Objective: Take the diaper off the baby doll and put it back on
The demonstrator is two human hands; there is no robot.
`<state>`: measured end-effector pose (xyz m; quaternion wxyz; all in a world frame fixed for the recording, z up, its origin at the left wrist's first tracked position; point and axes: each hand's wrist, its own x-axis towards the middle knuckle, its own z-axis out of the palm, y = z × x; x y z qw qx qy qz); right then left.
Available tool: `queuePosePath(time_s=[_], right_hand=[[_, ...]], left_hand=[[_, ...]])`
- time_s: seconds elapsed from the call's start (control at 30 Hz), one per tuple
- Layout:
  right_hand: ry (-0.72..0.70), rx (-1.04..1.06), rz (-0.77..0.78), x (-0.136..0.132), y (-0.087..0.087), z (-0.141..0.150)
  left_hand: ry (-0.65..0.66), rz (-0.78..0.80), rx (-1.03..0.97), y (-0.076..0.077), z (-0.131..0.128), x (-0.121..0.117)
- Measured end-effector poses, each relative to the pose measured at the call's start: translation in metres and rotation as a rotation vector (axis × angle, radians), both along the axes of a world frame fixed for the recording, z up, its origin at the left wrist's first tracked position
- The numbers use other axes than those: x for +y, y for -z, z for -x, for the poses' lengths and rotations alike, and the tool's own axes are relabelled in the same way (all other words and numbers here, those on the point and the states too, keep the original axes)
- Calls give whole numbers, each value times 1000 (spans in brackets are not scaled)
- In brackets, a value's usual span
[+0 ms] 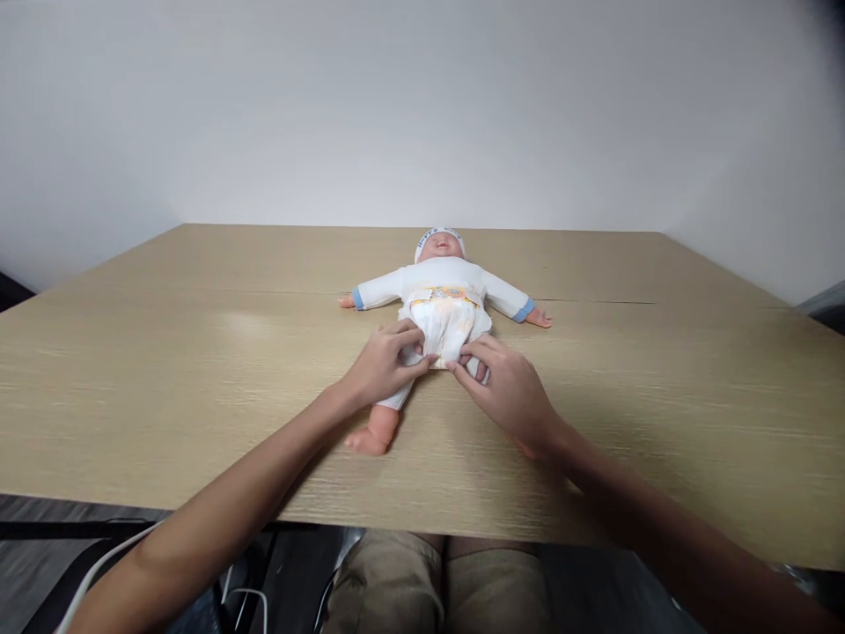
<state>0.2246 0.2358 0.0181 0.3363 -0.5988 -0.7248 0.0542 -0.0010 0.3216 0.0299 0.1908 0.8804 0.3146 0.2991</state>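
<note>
On its back on the table lies a baby doll [444, 269] in a white suit with blue cuffs and a white cap, its arms spread wide and its head away from me. A white diaper [446, 322] with a yellow-orange printed band at the waist covers its lower belly. My left hand [389, 361] pinches the diaper's edge at the doll's crotch, on the left. Opposite it, my right hand [505, 379] has thumb and fingers closed on the diaper's right edge. The doll's left-side foot [375, 430] shows bare; my right hand and forearm hide most of the other leg.
The wooden table [198, 387] has a thin seam running across it behind the doll's arms. A pale wall [422, 114] stands behind its far edge. Below the near edge are my knees [389, 581] and a white cable [106, 563] at the left.
</note>
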Motion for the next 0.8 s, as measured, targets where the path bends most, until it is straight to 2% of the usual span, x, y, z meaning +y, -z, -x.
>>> queuePosePath(time_s=[0.2, 0.37, 0.5, 0.67, 0.8], right_hand=[[2, 23, -19, -6, -1, 4], [26, 2, 12, -4, 0, 6], [86, 118, 128, 2, -2, 3], [92, 383, 142, 7, -12, -11], [77, 451, 273, 8, -23, -27]], left_hand=[[29, 18, -83, 2, -1, -3], [3, 69, -60, 1, -5, -4], [-62, 228, -108, 2, -5, -3], [-54, 436, -315, 8, -4, 3], [-149, 641, -420, 8, -1, 5]])
